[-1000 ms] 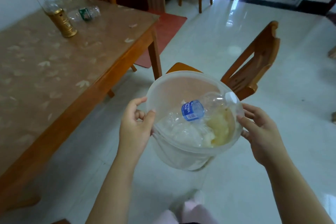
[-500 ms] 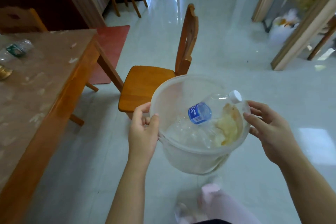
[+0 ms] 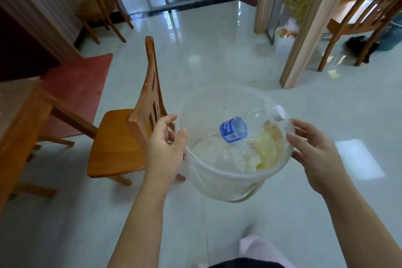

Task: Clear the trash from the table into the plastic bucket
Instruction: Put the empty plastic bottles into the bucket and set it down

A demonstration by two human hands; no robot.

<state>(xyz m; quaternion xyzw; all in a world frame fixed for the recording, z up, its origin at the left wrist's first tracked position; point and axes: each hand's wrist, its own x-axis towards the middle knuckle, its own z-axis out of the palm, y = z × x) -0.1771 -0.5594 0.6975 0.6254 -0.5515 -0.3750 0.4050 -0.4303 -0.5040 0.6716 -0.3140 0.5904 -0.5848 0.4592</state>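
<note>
Grip check: left hand (image 3: 167,148) pinches the rim of the bucket (image 3: 217,178), right hand (image 3: 315,154) braces the opposite wall with spread fingers. It's held above the floor (image 3: 217,61), bottle (image 3: 235,129) and scraps (image 3: 265,150) inside, table (image 3: 17,102) off left. Looks like the carry step; next, set it down level.

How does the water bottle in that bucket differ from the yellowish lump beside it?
The bottle is clear, with a blue label and white cap; the yellowish lump is cloudy and plain. The bottle leans, cap up by the rim; the lump lies low against the wall. The bottle keeps a long shape; the lump looks crumpled. Both sit inside the plastic bucket, held between the left hand and right hand.
</note>
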